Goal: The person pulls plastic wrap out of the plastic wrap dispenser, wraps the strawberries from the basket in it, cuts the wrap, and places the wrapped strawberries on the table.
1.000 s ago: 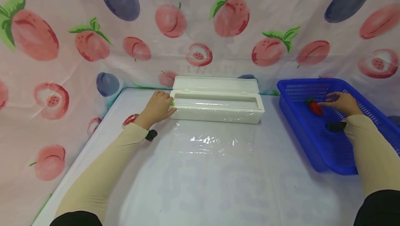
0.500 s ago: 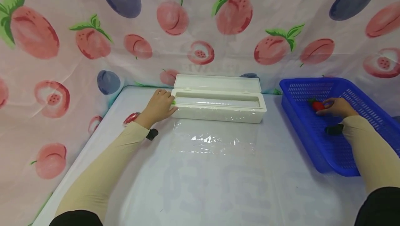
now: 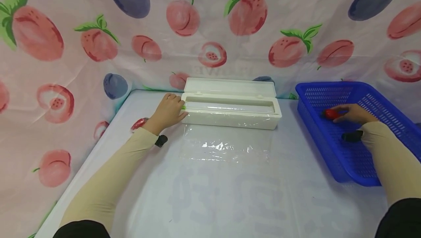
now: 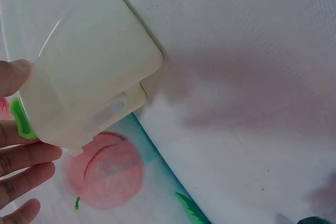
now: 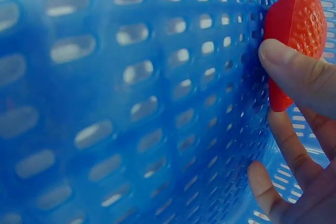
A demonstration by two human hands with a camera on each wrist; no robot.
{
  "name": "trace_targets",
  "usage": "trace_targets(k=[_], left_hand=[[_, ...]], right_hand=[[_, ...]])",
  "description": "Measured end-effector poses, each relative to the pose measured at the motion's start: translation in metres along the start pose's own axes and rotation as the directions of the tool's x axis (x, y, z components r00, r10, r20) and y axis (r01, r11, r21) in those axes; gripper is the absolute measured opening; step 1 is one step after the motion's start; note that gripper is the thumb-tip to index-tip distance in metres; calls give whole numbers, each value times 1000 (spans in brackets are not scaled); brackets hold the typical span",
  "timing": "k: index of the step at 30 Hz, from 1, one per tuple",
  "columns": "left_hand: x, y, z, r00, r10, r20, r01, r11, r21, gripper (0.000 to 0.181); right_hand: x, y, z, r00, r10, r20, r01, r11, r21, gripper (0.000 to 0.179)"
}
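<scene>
My right hand (image 3: 353,114) pinches a red toy-like strawberry (image 3: 331,114) inside the blue plastic basket (image 3: 323,150). In the right wrist view the thumb presses the front of the strawberry (image 5: 296,30), its green leaves up and its tip down, close to the slotted wall. My left hand (image 3: 168,113) holds the left end of the white cling film dispenser (image 3: 230,119), thumb on the front and fingers at the end. Next to these fingers a green piece (image 4: 22,119) shows at the box edge. The lid (image 3: 230,86) stands raised, with the white roll (image 3: 230,107) inside.
A sheet of clear film (image 3: 223,146) lies on the white tabletop (image 3: 223,201) in front of the dispenser. A red film-wrapped item (image 3: 139,123) lies behind the left wrist, partly hidden. A fruit-printed cloth (image 3: 210,18) hangs behind the table.
My right hand has moved left within the basket, closed its thumb and fingers on the strawberry and turned it. My left hand stays at the dispenser. The view has shifted slightly.
</scene>
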State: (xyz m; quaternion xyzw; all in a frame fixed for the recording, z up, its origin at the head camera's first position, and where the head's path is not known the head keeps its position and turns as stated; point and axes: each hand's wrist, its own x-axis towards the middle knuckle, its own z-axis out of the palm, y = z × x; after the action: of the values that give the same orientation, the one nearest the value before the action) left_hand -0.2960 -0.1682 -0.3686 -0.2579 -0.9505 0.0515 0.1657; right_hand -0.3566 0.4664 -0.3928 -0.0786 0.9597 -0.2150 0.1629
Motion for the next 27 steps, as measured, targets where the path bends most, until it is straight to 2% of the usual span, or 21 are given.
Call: trace_targets(k=[5, 8, 12, 16, 20, 23, 27], left_hand=[[0, 0, 1, 1000, 1, -6, -1, 1000, -5, 35], [0, 1, 2, 1000, 4, 1, -4, 1000, -4, 35], [0, 4, 2, 1000, 8, 6, -8, 1000, 7, 35], [0, 5, 1, 1000, 8, 10, -8, 1000, 13, 36], [0, 5, 0, 1000, 2, 13, -2, 1000, 18, 37], [0, 4, 0, 1000, -2, -2, 2, 1000, 20, 37], [-1, 2, 0, 1000, 2, -24, -2, 1000, 16, 37]], right_hand=[[-3, 0, -2, 999, 43, 26, -44, 999, 13, 71], [-8, 0, -6, 1000, 30, -1, -30, 1000, 6, 71], [-16, -1, -15, 997, 32, -73, -34, 999, -15, 71], [-19, 3, -27, 989, 55, -138, -48, 998, 51, 72], [-18, 13, -42, 969, 68, -238, -39, 991, 125, 56], [-28, 1, -55, 956, 63, -287, -21, 989, 148, 47], [-52, -39, -66, 952, 38, -303, 14, 986, 165, 33]])
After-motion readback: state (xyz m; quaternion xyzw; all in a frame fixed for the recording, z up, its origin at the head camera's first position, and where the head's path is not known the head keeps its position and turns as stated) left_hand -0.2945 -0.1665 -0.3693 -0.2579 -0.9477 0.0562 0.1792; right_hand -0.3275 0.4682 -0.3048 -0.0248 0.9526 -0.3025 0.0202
